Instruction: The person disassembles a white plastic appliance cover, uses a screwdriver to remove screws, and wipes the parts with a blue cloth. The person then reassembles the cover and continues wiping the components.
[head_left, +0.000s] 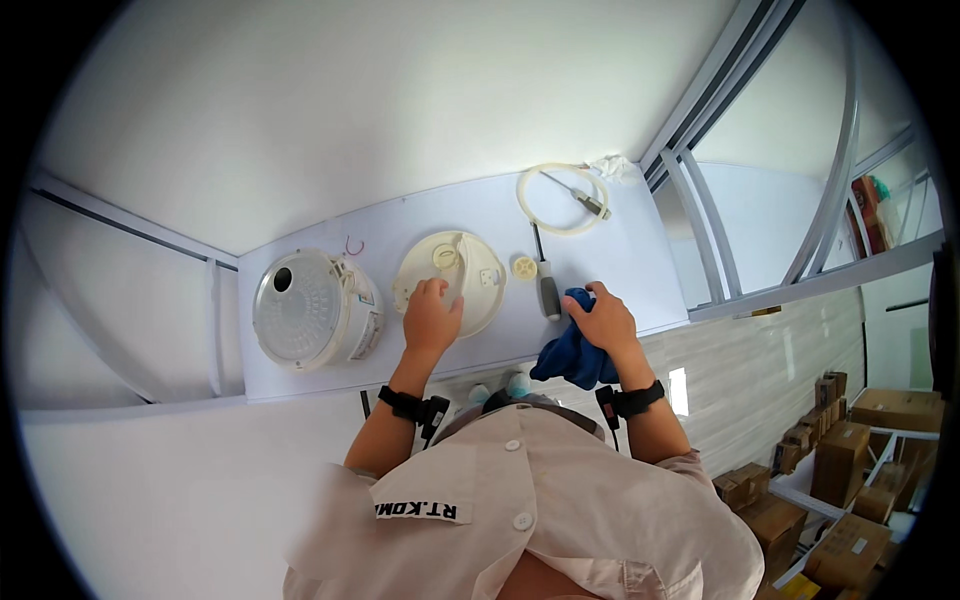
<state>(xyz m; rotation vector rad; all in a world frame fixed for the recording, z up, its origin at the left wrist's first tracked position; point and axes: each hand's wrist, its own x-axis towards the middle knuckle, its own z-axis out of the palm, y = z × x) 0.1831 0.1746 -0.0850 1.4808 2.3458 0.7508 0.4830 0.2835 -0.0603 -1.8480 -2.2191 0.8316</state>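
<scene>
My left hand (432, 318) is over the near part of a round cream plastic cover (478, 300). Its fingers are bent, with the thumb apart from them and nothing visible between; whether they touch the cover is hard to tell. A small ring-shaped part (444, 257) lies inside the cover. In my right hand (605, 320) is a bunched dark blue cloth (570, 355), hanging past the table's front edge. Between the hands, a screwdriver (547, 285) with a grey handle lies beside a small round cream-yellow part (523, 267).
A white cylindrical appliance body (308, 312) with a metallic top stands at the left of the white table (640, 270). Near it lies a thin red loop (354, 245). A pale ring gasket (522, 205) surrounds a second screwdriver (590, 203), near crumpled white material (612, 167). Cardboard boxes (840, 460) are at lower right.
</scene>
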